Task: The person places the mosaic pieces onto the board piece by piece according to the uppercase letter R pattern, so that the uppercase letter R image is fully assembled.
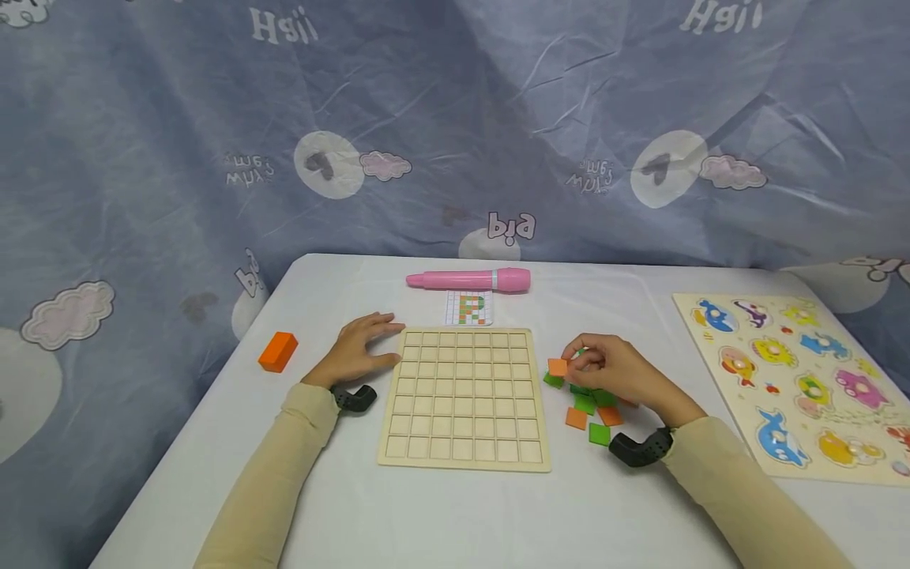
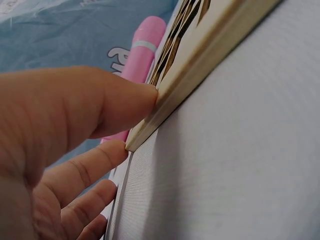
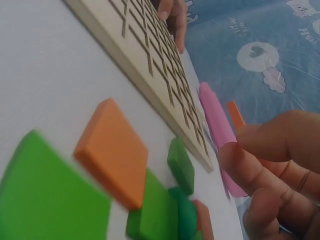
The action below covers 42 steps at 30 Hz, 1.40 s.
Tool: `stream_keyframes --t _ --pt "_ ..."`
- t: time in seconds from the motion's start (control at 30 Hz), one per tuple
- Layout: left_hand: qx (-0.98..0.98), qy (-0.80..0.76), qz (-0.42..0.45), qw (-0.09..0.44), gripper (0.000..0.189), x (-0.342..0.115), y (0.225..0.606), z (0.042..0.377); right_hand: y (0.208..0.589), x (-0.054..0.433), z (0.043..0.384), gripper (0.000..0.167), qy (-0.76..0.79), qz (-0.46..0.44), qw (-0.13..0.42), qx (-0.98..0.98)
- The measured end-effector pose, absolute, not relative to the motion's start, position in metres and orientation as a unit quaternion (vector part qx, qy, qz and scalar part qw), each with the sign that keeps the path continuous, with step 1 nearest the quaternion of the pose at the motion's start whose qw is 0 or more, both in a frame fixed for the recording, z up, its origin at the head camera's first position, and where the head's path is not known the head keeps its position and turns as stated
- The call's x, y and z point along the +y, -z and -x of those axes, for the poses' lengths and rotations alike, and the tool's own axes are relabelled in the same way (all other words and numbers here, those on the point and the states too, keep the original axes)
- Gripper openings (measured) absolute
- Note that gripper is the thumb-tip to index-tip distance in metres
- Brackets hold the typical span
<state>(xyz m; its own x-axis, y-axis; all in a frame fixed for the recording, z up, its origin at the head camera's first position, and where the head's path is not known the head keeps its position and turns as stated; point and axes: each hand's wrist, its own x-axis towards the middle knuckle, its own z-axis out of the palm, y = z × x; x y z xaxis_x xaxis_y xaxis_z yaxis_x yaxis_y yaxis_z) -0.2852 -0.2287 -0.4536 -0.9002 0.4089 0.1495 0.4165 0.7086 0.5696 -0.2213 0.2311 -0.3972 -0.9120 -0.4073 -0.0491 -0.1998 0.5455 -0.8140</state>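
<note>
A wooden grid board (image 1: 465,388) lies flat in the middle of the table, its square cells bare. At its upper left corner is my left hand (image 1: 361,348); the thumb touches the board's side edge and the forefinger meets the corner, the other fingers spread. Right of the board, my right hand (image 1: 617,369) pinches an orange square tile (image 1: 558,367) between thumb and forefinger. The tile also shows in the right wrist view, its edge (image 3: 235,114) above the fingertips. Under and around this hand lie loose green tiles (image 1: 599,434) and orange tiles (image 1: 576,418), some partly hidden.
Behind the board lie a small pattern card (image 1: 469,308) and a pink pen-shaped toy (image 1: 468,280). An orange block (image 1: 278,352) stands at the left. An animal puzzle board (image 1: 796,387) covers the right side. A printed curtain (image 1: 455,118) hangs behind the table.
</note>
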Motion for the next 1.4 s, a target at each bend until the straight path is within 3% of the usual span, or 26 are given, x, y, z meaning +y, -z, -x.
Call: stream_keyframes --t 0.83,1.4 --pt "-0.923 0.313 0.222 0.002 0.062 -0.23 0.454 0.286 0.404 0.17 0.257 0.026 0.453 0.193 0.122 0.862" --pt "-0.926 0.316 0.209 -0.005 0.062 -0.23 0.456 0.288 0.407 0.124 0.261 0.02 0.459 0.199 0.113 0.859"
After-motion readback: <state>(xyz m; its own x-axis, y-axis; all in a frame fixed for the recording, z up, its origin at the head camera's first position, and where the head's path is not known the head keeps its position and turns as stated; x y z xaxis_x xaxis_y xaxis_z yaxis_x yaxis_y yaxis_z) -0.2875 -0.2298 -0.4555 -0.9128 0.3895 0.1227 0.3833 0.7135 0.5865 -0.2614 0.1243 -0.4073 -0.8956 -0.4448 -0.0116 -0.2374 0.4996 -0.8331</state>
